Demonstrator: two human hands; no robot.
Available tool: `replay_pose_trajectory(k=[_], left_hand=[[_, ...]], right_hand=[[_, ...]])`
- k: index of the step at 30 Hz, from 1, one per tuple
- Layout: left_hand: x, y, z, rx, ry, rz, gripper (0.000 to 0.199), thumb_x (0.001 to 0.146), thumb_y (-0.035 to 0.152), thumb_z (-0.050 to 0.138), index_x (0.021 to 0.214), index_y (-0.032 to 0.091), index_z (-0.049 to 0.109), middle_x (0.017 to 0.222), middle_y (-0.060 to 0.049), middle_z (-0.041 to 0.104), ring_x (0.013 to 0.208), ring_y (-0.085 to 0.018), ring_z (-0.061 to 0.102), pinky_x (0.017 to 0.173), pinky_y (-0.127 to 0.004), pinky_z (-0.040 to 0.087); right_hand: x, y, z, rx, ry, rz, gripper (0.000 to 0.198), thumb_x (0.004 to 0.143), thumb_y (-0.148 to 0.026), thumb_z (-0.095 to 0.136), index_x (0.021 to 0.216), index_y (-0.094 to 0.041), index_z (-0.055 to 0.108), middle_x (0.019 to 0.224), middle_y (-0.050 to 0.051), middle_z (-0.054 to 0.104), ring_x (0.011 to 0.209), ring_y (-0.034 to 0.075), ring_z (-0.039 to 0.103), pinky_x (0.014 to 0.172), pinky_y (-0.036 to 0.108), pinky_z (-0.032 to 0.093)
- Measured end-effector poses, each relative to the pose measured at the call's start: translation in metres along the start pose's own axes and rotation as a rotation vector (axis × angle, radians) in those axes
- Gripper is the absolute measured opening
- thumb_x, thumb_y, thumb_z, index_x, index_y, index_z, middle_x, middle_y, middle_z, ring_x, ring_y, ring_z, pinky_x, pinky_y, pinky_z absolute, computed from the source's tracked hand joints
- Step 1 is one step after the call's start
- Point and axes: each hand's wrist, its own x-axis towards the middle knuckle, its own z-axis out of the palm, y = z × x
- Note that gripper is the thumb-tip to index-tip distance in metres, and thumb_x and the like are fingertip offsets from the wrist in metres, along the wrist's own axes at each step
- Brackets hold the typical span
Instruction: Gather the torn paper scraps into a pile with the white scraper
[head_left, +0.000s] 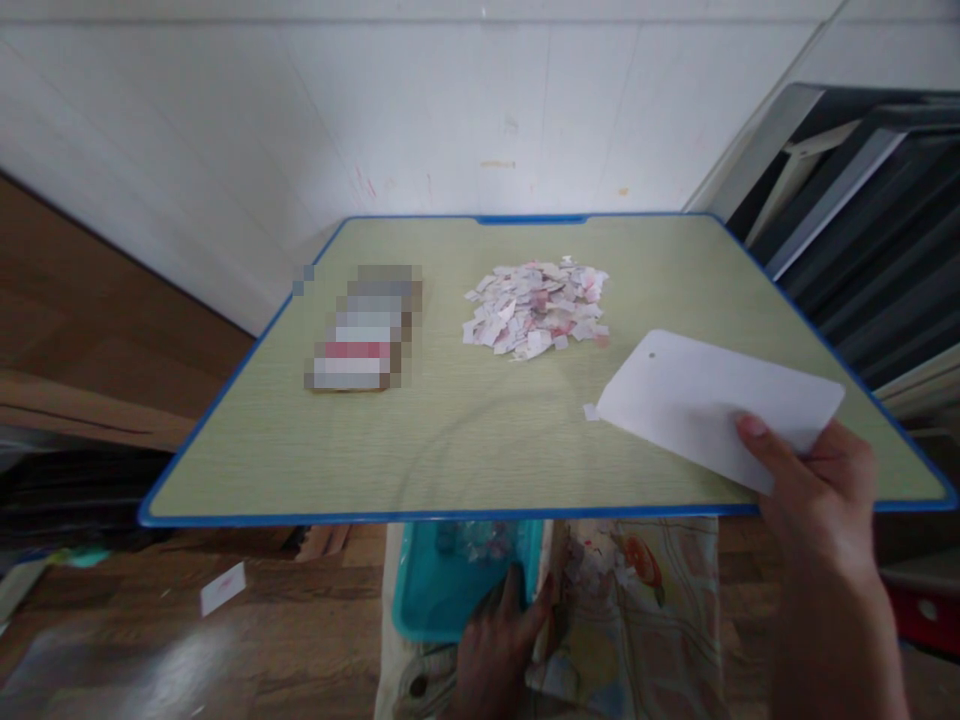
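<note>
My right hand [821, 490] grips a white card [720, 400] at its near right corner, with the thumb on top. The card has rounded corners and a small hole at its far left end, and it is tilted over the right side of the table. A small paper scrap [591, 412] lies at its left edge. To its left is a heap of small torn paper pieces [536, 308]. Below the table, my left hand [496, 640] is closed over the right wall of a teal plastic tray [431, 600], in dim light.
The light green table [300, 450] has a blue rim and stands against a white wall. A blurred-out flat object [364, 330] lies on its left. Dark panels [892, 200] lean at the right. Patterned cloth [645, 640] with scraps lies below; a paper piece [223, 588] is on the floor.
</note>
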Motion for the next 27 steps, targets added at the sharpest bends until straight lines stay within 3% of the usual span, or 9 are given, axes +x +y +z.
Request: replay_pose_trajectory(k=[5,11,14,19,27], left_hand=[[0.000,0.000,-0.001,-0.032,-0.014,0.003,0.076,0.075,0.010,0.048,0.130,0.036,0.004,0.124,-0.014,0.044,0.101,-0.024,0.051,0.074,-0.035,0.046],[0.001,0.001,-0.008,-0.039,-0.100,-0.006,0.082,0.070,0.006,0.050,0.130,0.035,0.005,0.127,-0.014,0.042,0.103,-0.024,0.050,0.076,-0.034,0.045],[0.001,0.001,-0.009,-0.028,-0.087,-0.010,0.075,0.073,0.008,0.047,0.130,0.035,0.007,0.124,-0.013,0.044,0.100,-0.023,0.051,0.075,-0.034,0.045],[0.000,0.000,-0.002,-0.031,-0.041,0.006,0.079,0.071,0.008,0.050,0.131,0.034,0.006,0.126,-0.015,0.042,0.102,-0.024,0.050,0.075,-0.035,0.046],[0.000,0.000,0.000,-0.022,-0.045,-0.003,0.080,0.069,0.001,0.045,0.130,0.036,0.008,0.125,-0.014,0.043,0.103,-0.024,0.049,0.076,-0.035,0.045]], right_hand=[[0.000,-0.005,0.001,0.207,0.088,0.056,0.016,0.057,-0.015,0.070,0.072,-0.013,0.065,0.063,0.000,0.061,0.050,0.008,0.054,0.045,0.015,0.041],[-0.001,-0.005,0.002,0.152,0.030,0.075,0.018,0.059,-0.017,0.069,0.076,-0.014,0.065,0.066,0.000,0.062,0.052,0.009,0.054,0.045,0.016,0.041],[-0.003,-0.006,0.000,0.140,-0.005,0.099,0.016,0.058,-0.016,0.070,0.073,-0.014,0.065,0.063,0.000,0.061,0.050,0.008,0.053,0.043,0.016,0.040],[-0.005,-0.006,-0.003,0.207,0.090,0.078,0.019,0.056,-0.016,0.071,0.074,-0.013,0.064,0.066,0.000,0.063,0.052,0.009,0.055,0.046,0.017,0.042],[-0.005,-0.001,-0.015,0.006,-0.171,0.191,0.020,0.062,-0.022,0.069,0.081,-0.016,0.063,0.061,-0.003,0.059,0.049,0.008,0.050,0.042,0.017,0.035]])
